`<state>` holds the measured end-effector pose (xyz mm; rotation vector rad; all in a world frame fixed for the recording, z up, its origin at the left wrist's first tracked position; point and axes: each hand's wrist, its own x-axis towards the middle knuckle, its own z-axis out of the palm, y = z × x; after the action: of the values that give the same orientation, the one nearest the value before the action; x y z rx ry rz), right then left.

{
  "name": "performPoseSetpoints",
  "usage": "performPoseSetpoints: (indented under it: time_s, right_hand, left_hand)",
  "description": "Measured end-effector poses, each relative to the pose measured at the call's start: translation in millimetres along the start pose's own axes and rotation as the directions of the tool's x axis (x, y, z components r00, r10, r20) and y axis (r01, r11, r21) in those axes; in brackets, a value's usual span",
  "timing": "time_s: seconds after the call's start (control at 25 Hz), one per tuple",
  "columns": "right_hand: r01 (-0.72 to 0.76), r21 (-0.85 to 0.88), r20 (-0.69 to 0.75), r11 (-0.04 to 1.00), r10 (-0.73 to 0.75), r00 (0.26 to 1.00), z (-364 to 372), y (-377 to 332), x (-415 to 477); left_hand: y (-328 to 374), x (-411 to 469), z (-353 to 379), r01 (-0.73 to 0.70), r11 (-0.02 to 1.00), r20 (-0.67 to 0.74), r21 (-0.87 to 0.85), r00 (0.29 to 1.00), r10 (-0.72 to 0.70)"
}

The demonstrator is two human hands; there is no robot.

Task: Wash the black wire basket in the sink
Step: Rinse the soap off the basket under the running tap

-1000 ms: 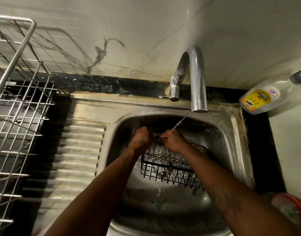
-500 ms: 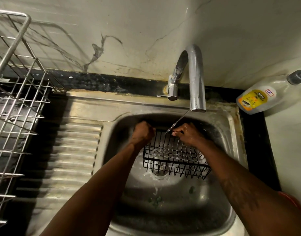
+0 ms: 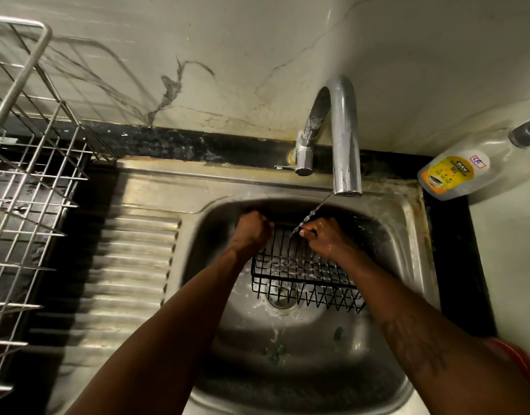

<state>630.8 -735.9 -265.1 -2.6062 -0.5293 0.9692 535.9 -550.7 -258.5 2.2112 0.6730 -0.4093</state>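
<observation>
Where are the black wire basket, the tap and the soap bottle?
black wire basket (image 3: 305, 283): head view, on its near wire side.
tap (image 3: 346, 139): head view, on the straight spout.
soap bottle (image 3: 449, 175): head view, on the yellow label.

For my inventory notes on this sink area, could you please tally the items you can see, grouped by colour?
Black: 1, the wire basket, held in both hands' grip (left hand, right hand).
Silver metal: 3, the tap, the sink and the dish rack.
Clear with yellow label: 1, the bottle.
Red: 1, an object at the right edge, unidentifiable.
Total: 6
</observation>
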Motion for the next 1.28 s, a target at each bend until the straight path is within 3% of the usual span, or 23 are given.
performPoseSetpoints:
  time_s: [0.16, 0.28, 0.36, 0.44, 0.56, 0.8, 1.16, 1.28]
  right_hand:
    - [0.070, 0.103, 0.029, 0.992, -0.073, 0.997, 12, -39, -3]
    - [0.115, 0.147, 0.045, 0.982, -0.123, 0.991, 19, -53, -4]
    - [0.109, 0.135, 0.058, 0.985, -0.117, 0.991, 19, -58, -5]
    - [0.160, 0.106, 0.045, 0.981, -0.165, 0.985, 16, -62, -5]
    - [0.217, 0.071, 0.080, 0.974, -0.223, 0.972, 9, -52, -10]
    - [0.103, 0.030, 0.070, 0.994, -0.105, 0.992, -7, -15, -12]
    - [0.270, -0.101, 0.140, 0.958, -0.255, 0.957, 10, -40, -11]
    - [0.131, -0.083, 0.104, 0.988, -0.123, 0.987, 6, -21, -7]
  left_hand:
    - [-16, -14, -16, 0.032, 0.995, -0.076, 0.093, 0.997, -0.025]
    - [-19, -29, -21, -0.028, 0.863, -0.171, 0.505, 0.976, 0.132]
    - [-10, -32, -13, -0.128, 0.794, -0.063, 0.594, 0.977, 0.204]
    - [-7, -30, -1, -0.256, 0.832, 0.044, 0.493, 0.962, 0.270]
    - [-11, -19, -1, -0.318, 0.898, 0.110, 0.304, 0.948, 0.298]
    - [-38, -16, -11, -0.309, 0.866, 0.225, 0.393, 0.946, 0.235]
    - [-5, -19, 16, -0.315, 0.904, 0.183, 0.289, 0.945, 0.270]
    - [-10, -19, 21, -0.277, 0.912, 0.219, 0.302, 0.951, 0.216]
